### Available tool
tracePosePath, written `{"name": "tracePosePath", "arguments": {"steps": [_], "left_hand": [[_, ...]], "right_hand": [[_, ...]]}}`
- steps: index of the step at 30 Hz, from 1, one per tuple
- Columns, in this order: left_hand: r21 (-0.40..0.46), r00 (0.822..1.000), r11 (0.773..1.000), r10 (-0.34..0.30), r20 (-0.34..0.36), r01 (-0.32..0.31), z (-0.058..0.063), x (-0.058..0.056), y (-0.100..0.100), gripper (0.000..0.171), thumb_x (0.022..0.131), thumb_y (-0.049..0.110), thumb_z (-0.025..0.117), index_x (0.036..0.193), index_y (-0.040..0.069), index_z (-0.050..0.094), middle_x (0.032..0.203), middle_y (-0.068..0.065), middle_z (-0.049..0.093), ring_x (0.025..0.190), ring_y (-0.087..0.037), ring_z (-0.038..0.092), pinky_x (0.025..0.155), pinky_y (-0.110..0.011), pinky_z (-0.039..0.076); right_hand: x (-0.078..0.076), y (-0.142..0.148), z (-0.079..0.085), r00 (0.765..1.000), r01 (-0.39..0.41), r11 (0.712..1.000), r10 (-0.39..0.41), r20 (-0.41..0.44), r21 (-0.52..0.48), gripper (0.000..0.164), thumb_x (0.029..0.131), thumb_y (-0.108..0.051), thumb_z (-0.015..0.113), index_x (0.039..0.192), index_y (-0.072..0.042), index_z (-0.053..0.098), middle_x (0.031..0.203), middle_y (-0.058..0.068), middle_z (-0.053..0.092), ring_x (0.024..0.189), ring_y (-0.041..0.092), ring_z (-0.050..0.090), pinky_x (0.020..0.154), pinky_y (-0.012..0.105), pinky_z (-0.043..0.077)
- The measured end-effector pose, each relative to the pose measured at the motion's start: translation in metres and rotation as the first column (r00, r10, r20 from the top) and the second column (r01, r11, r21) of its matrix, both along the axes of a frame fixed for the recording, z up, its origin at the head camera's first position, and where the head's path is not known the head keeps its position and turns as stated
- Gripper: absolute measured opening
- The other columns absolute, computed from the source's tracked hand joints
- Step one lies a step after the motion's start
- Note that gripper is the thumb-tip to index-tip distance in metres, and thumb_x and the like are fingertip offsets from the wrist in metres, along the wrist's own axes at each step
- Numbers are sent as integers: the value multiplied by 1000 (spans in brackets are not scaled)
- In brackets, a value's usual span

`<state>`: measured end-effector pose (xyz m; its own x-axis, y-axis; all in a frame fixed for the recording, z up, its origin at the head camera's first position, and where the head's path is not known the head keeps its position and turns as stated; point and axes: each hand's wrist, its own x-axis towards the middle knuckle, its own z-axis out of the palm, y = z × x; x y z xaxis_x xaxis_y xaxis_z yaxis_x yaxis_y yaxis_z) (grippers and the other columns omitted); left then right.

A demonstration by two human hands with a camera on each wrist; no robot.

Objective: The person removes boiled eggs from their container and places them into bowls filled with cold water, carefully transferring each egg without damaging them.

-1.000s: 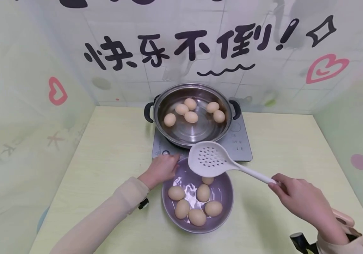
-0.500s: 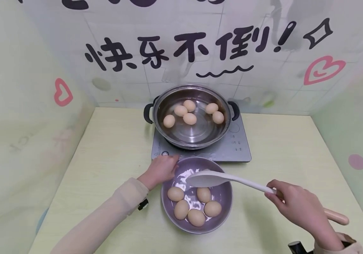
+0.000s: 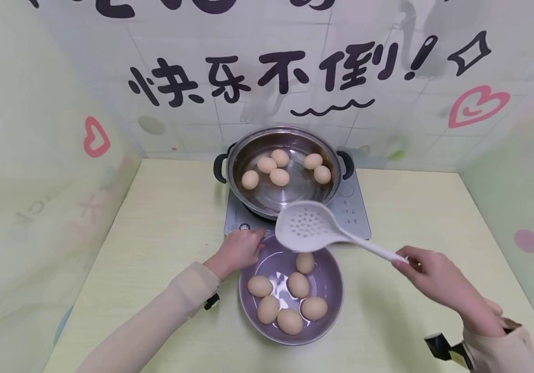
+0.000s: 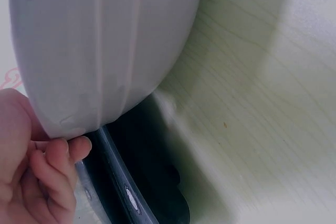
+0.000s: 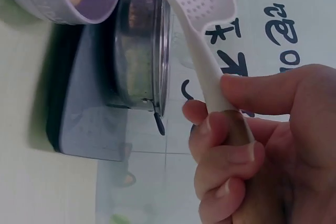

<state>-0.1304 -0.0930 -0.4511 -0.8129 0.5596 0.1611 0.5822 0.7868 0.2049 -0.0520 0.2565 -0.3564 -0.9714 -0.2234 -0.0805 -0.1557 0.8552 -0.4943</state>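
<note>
Head: left hand [image 3: 238, 251] at the far-left rim of the bowl [image 3: 331, 287], fingers curled. Bowl spreads right of those fingers and nearer the wearer; six bowl eggs [image 3: 290, 321] inside. Right hand [image 3: 444, 280] clamped on the skimmer [image 3: 323, 235], handle running forward-left from the fingers. Holed head is between the hands, up over bowl's far edge and pot's near side; exact height can't tell. No egg on it. Pot [image 3: 267, 194] beyond the left fingertips, on the hotplate [image 3: 355, 207], six pot eggs [image 3: 279, 177] inside.

Left wrist: fingers bent together, gripping the rim; thumb's contact inside hidden. Hotplate edge just beside the fingertips.

Right wrist: fingers wrapped round handle, thumb pressing the opposite side. Skimmer head out past fingertips; pot and bowl off to one side of them.

Doing it well, my read: left grip firm so bowl doesn't slide or tip; right wrist loose, skimmer head level, slid low under an egg, no knocking shells or rim.
</note>
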Motion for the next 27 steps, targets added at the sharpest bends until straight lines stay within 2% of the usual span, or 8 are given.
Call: {"name": "tracePosePath", "arguments": {"steps": [5,11,15,20,27], "left_hand": [[1,1000,1000,-3,-3,3,0,0,0,14,77,11,66,75,9,53,58,-4,55,51,-25,54,44,-36,41],[6,1000,1000,0,3,0,-2,0,0,15,77,13,66,75,9,53,59,-4,55,52,-26,54,44,-36,41],[6,1000,1000,4,4,-4,-1,0,0,16,77,13,67,74,9,52,58,-4,55,51,-25,54,44,-36,41],[3,1000,1000,4,4,-4,-1,1,0,15,77,14,67,75,8,53,58,-4,55,50,-24,53,43,-35,41],[4,1000,1000,2,9,-2,0,1,-1,15,78,14,66,75,8,52,57,-4,54,50,-24,53,43,-35,40]], "right_hand": [[-28,-3,6,998,48,997,-51,-44,-63,18,92,-20,52,95,-4,60,56,-1,37,44,6,30,39,22,27],[-58,-18,7,973,120,992,-126,-192,-40,20,90,-21,54,100,-3,57,58,2,41,46,12,34,42,27,28],[-75,-31,4,959,159,987,-160,-233,-22,19,90,-21,54,100,-5,56,57,2,44,46,15,37,42,29,28],[-89,-44,-1,952,192,981,-188,-241,-7,19,89,-19,54,101,-5,56,60,6,52,49,18,43,41,29,29],[-97,-57,-9,952,208,978,-204,-230,-6,21,88,-17,55,104,-3,57,73,14,55,58,24,49,44,32,32]]}}
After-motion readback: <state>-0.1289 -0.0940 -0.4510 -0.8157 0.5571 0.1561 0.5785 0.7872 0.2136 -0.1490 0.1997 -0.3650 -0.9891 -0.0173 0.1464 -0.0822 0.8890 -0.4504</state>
